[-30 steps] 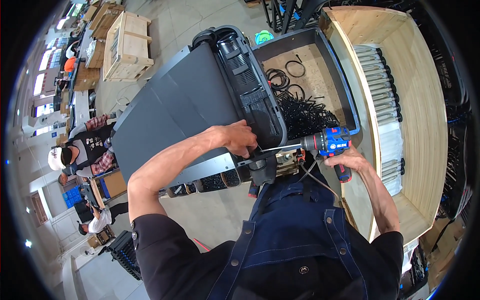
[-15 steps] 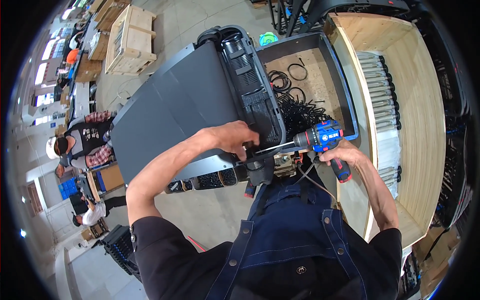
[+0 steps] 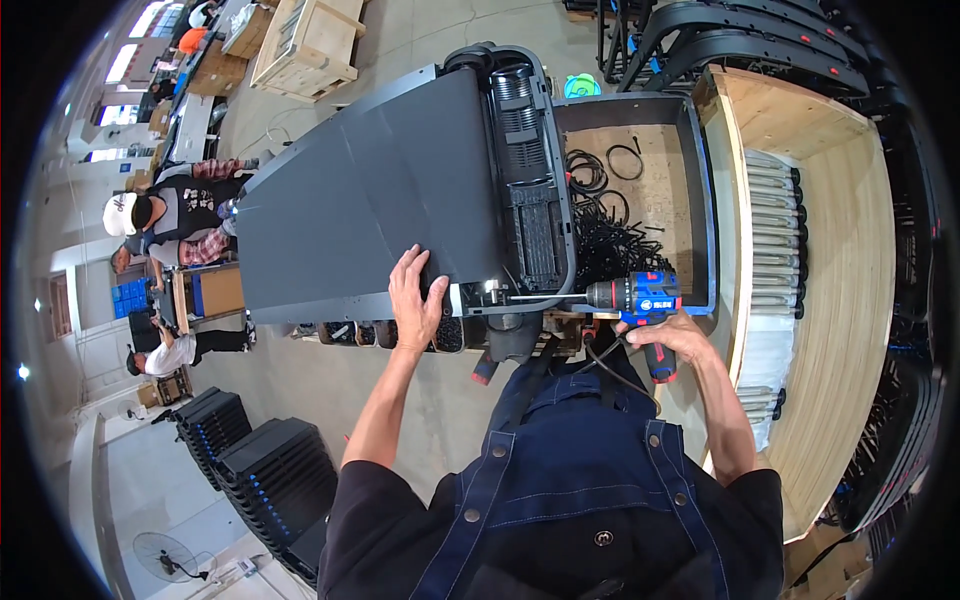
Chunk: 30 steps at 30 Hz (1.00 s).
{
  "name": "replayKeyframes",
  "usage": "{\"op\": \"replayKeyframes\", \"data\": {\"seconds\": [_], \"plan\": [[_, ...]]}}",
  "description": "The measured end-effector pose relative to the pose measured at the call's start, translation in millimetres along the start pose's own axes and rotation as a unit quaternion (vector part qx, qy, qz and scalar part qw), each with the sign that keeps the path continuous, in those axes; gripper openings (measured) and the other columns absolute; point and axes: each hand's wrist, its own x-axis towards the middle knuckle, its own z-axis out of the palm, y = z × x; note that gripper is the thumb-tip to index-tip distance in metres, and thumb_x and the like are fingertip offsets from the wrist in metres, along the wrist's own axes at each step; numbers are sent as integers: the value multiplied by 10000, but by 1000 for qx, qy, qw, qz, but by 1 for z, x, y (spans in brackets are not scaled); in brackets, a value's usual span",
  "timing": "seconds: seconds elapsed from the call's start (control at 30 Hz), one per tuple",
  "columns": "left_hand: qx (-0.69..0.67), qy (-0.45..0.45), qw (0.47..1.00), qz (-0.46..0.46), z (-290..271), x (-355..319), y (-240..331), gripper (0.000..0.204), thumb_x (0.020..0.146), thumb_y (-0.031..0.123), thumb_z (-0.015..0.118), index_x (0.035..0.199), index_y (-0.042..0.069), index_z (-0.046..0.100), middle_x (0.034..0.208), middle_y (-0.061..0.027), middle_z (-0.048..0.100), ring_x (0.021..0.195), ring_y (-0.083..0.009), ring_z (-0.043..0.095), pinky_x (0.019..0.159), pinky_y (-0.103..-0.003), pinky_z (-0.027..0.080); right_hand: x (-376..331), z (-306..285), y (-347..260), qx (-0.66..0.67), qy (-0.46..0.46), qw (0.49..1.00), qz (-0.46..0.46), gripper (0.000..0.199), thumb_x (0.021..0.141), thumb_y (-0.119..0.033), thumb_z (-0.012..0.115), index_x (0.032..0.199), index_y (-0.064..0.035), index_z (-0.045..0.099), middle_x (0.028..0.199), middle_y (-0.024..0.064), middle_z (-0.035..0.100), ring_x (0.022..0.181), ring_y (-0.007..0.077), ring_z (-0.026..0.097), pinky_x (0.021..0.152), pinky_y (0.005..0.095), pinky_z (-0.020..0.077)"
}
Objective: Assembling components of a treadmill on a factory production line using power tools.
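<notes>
blue cordless drill [image 3: 640,300] held level at the near end of a long dark grey machine deck [image 3: 380,200], its long bit pointing left and meeting the deck's end frame beside the black ribbed housing [image 3: 525,180]. right hand [image 3: 672,335] wrapped closed around the drill's grip, which shows red and black below the fist. left hand [image 3: 415,300] spread flat, fingers open, palm pressed on the near corner of the grey deck, gripping nothing. a black cable loops under the drill toward the person's blue apron [image 3: 580,470]. just behind the drill, a blue-rimmed wooden tray [image 3: 690,180] holds a tangle of black cords [image 3: 615,245], crowding the space right of the housing. beyond the tray, a pale plywood crate [image 3: 850,250] with a row of grey tubes [image 3: 775,230] along its inner wall. under the deck's near edge, a row of small dark parts, not clear enough to identify. far left, other people [image 3: 165,215] bent over a bench; black stacked panels [image 3: 260,470] on the floor lower left; a wooden crate [image 3: 310,40] at the top.
</notes>
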Motion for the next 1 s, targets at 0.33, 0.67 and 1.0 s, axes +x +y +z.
{"op": "replayKeyframes", "data": {"seconds": [0.33,0.67,1.0], "plan": [[89,32,996,-4,3,-14,-3,395,923,157,623,1291,14,614,1417,-170,565,1346,-354,489,1126,-463,365,-33,-2,13,63,192,965,-168,469,781,-15,825,1218,-78,667,1047,58,738,1011,171,680,948,338,524],[45,62,997,21,10,2,1,344,902,131,659,1234,38,638,1330,-126,622,1280,-339,544,1092,-469,403,61,-75,68,-106,531,786,-297,296,881,-19,717,1148,4,589,983,55,623,817,166,592,758,335,515],[-109,-1,992,66,-18,-2,-38,298,942,152,625,1227,67,647,1337,-143,614,1293,-336,532,1091,-469,404,26,-24,107,-192,582,740,-276,547,911,-121,728,1370,58,492,1189,158,649,1065,217,643,961,363,510]]}}
